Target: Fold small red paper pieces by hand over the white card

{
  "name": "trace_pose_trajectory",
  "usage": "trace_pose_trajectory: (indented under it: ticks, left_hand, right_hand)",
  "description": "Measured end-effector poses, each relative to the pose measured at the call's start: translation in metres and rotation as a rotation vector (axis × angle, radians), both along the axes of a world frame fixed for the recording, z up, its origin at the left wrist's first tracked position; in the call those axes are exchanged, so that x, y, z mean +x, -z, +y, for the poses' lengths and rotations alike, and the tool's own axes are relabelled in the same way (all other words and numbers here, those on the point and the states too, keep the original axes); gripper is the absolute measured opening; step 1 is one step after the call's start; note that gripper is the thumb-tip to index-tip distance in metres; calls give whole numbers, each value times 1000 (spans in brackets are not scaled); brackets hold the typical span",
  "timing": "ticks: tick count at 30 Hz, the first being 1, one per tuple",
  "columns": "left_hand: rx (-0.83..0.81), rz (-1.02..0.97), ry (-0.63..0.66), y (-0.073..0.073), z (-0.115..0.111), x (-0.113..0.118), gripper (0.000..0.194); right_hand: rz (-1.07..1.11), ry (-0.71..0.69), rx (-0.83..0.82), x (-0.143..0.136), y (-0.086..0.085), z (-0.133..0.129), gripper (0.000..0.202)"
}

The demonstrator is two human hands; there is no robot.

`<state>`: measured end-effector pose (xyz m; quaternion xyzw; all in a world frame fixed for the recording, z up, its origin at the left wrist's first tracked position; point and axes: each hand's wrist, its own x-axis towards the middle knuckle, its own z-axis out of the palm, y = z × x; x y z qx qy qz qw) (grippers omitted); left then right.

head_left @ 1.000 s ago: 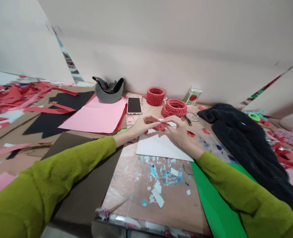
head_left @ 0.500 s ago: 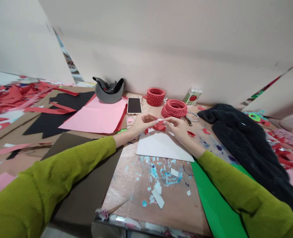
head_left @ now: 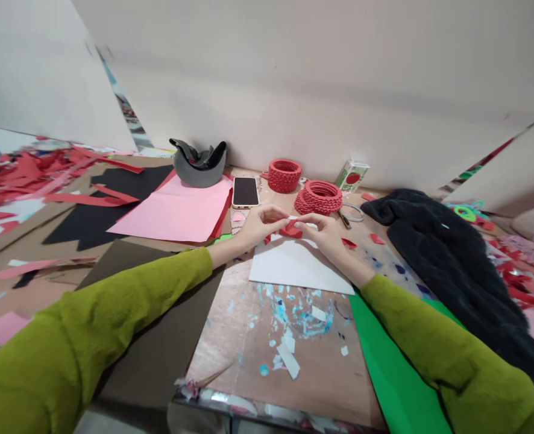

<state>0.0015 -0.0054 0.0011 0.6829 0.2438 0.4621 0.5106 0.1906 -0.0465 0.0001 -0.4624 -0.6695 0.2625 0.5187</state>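
Between my two hands is a small folded piece of red paper, over the far part of a white sheet. My left hand pinches its left side with thumb and fingertips. On the right side, my right hand grips it the same way. Small red scraps lie beside the right hand. Behind the hands stand two coiled rings of folded red paper, one at the back and one nearer.
A phone, grey cap and pink sheet are at the left. A small carton, cutter, tape ring and dark cloth are at the right. White scraps lie in front.
The red paper between my fingertips looks flatter and more closed up than before. My right fingers have shifted slightly; both arms stay nearly in place.
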Motion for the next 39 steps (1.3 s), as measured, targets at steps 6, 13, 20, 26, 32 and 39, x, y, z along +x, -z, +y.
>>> trace_pose_trajectory:
  ticks: [6,13,20,26,32,39]
  left_hand:
    - [-1,13,-12,-4,-5,0,28]
    - [6,8,-28,-4,-3,0,27]
    - [-10,4,-25,-1,-2,-1,26]
    - [-19,0,-18,-1,-3,0,26]
    - [-18,1,-16,0,0,0,27]
    - [-39,-23,10,-3,-5,0,27]
  right_hand:
    - [-70,8,27,1,-2,-2,22]
    - [9,-32,0,2,0,0,26]
    - [171,-99,-129,3,4,5,29]
    - [182,-110,-137,1,0,1,29]
    - [129,-101,-120,1,3,3,30]
    - [-56,-19,2,2,2,4,24]
